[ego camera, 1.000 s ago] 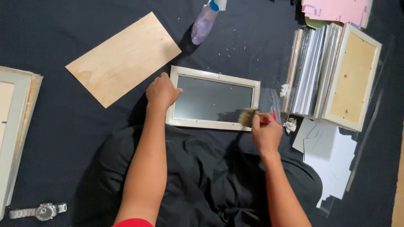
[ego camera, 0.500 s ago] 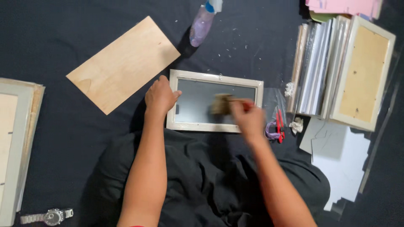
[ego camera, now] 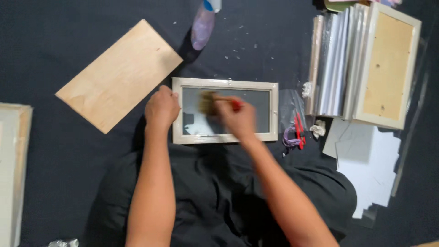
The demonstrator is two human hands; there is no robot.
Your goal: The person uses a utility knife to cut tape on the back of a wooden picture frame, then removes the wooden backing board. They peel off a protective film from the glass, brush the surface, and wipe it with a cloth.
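1. Surface was a dark cloth (ego camera: 55,36) on the floor, specked with white bits above the frame (ego camera: 225,111). No walls in view.
2. Frame: pale wood, glass pane, lay flat at centre, just above the person's lap in black fabric.
3. Up-left of the frame: bare plywood board (ego camera: 120,74), lying at an angle, one corner near the frame's top-left.
4. Above the frame: purple spray bottle (ego camera: 202,27), lying down.
5. Right of the frame: stack of frames (ego camera: 363,64) with a backing board facing up; white sheets (ego camera: 370,160) below that stack.
6. Just beside the frame's right edge: red-handled tool and purple item (ego camera: 295,132), too small to tell more.
7. Far left of the frame: another pale stack (ego camera: 13,169) at the picture's edge.
8. Left hand (ego camera: 161,109) pressed on the frame's left edge, fingers curled over the rail, forearm straight up from the lap.
9. Right hand (ego camera: 237,120) over the glass, fingers clenched around a brush (ego camera: 209,102) with a red handle; bristles on the pane left of centre. Hand blurred.
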